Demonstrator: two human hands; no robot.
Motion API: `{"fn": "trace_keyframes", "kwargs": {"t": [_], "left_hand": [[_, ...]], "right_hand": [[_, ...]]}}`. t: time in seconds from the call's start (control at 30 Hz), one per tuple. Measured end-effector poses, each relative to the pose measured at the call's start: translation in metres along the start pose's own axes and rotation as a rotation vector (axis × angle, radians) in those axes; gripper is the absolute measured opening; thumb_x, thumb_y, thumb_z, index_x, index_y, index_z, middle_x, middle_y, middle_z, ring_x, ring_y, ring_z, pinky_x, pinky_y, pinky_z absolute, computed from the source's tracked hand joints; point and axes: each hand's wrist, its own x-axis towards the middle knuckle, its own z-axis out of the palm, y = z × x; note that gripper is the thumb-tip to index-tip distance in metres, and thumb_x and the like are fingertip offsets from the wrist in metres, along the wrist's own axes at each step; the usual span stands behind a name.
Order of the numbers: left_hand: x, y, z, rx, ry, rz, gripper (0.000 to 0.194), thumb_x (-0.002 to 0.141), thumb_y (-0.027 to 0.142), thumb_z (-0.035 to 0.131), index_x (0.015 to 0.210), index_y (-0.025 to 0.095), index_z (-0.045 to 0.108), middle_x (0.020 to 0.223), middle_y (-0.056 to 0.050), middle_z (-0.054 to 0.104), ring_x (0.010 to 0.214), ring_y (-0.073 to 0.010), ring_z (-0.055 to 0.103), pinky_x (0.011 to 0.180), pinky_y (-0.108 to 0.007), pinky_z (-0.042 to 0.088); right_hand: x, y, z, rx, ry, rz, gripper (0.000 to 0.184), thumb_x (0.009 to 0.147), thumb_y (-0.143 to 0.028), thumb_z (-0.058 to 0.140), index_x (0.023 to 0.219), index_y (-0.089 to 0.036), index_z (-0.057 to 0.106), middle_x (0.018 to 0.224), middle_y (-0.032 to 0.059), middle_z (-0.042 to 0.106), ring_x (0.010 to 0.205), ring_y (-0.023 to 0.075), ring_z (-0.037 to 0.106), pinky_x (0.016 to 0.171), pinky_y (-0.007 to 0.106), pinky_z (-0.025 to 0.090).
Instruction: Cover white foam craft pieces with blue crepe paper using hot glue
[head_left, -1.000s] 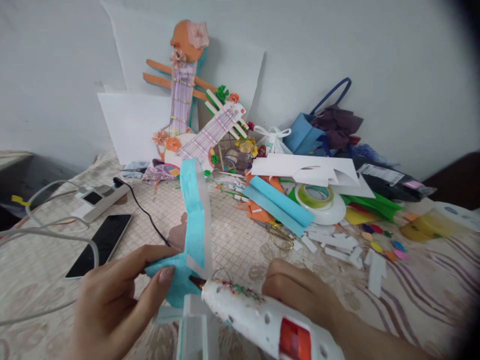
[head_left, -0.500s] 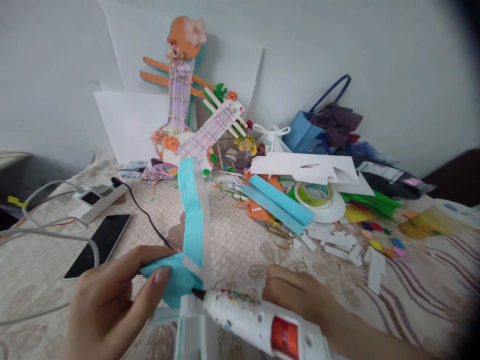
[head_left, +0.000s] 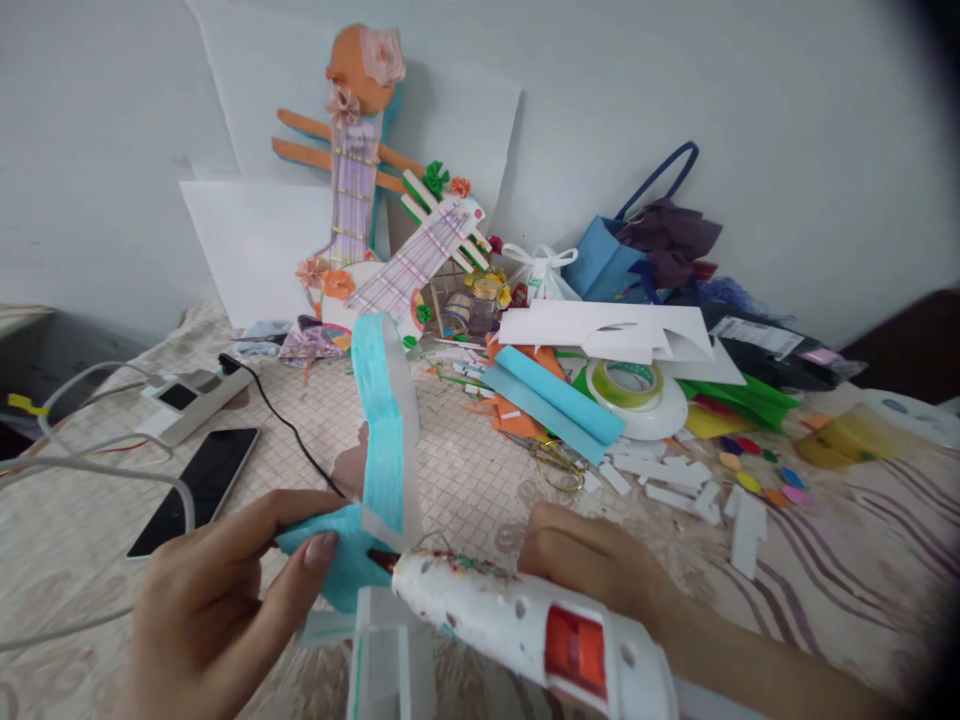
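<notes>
My left hand (head_left: 217, 600) pinches a flap of light-blue paper (head_left: 337, 555) between thumb and fingers. From there a long blue strip with a whitish edge (head_left: 381, 430) stands up and curls over at its top. The curled fingers of my right hand (head_left: 585, 570) are behind a white hot glue gun (head_left: 495, 620), closed around its partly hidden grip. Its dark nozzle is at the blue paper, just right of my left thumb; whether they touch I cannot tell. Under the nozzle stands a white box-like frame (head_left: 382, 650), cut off by the lower edge.
At left lie a phone (head_left: 199, 490) and a power strip (head_left: 195, 400) with cables. Paper guitars (head_left: 356, 180) lean on the wall. Scissors (head_left: 559, 468), a tape roll (head_left: 626, 383), rolled blue paper (head_left: 555, 400) and white scraps (head_left: 675, 478) lie at right.
The glue gun's nozzle has shifted slightly left and up along the blue paper. My right hand has moved a little with it. My left hand keeps its pinch, almost still.
</notes>
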Motion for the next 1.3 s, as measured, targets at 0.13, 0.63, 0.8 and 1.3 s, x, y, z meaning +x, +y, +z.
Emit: {"fn": "trace_keyframes", "kwargs": {"t": [0.13, 0.63, 0.8, 1.3], "left_hand": [[-0.001, 0.002, 0.002, -0.009, 0.043, -0.035, 0.010, 0.082, 0.033, 0.059, 0.085, 0.031, 0.068, 0.053, 0.006, 0.068, 0.037, -0.0121, 0.059, 0.037, -0.020, 0.042], [0.000, 0.004, 0.002, 0.017, 0.056, -0.040, 0.011, 0.082, 0.034, 0.057, 0.084, 0.031, 0.067, 0.054, 0.006, 0.068, 0.038, -0.0110, 0.061, 0.037, -0.018, 0.042], [0.000, 0.002, 0.001, 0.048, 0.004, -0.003, 0.018, 0.080, 0.027, 0.053, 0.090, 0.034, 0.065, 0.050, 0.005, 0.066, 0.034, -0.0126, 0.058, 0.032, -0.020, 0.040], [0.000, 0.006, 0.003, 0.006, 0.076, -0.072, 0.013, 0.079, 0.035, 0.060, 0.081, 0.027, 0.069, 0.052, 0.005, 0.067, 0.035, -0.0103, 0.056, 0.037, -0.019, 0.043]], "right_hand": [[-0.003, 0.004, 0.005, 0.055, -0.013, 0.027, 0.019, 0.094, -0.024, 0.054, 0.078, -0.021, 0.044, 0.077, -0.0021, 0.050, 0.065, 0.0113, 0.044, 0.055, 0.023, 0.032], [-0.008, 0.005, 0.009, 0.023, -0.216, 0.205, 0.019, 0.085, -0.022, 0.066, 0.079, -0.020, 0.048, 0.081, -0.0018, 0.054, 0.071, 0.0113, 0.051, 0.057, 0.024, 0.032], [-0.008, 0.006, 0.010, 0.053, -0.098, 0.082, 0.021, 0.089, -0.020, 0.059, 0.075, -0.020, 0.043, 0.076, -0.0025, 0.051, 0.069, 0.0112, 0.048, 0.056, 0.024, 0.031], [-0.010, 0.010, 0.021, 0.046, -0.090, 0.154, 0.025, 0.078, -0.023, 0.069, 0.072, -0.020, 0.045, 0.073, -0.0040, 0.049, 0.063, 0.0096, 0.048, 0.050, 0.022, 0.026]]}}
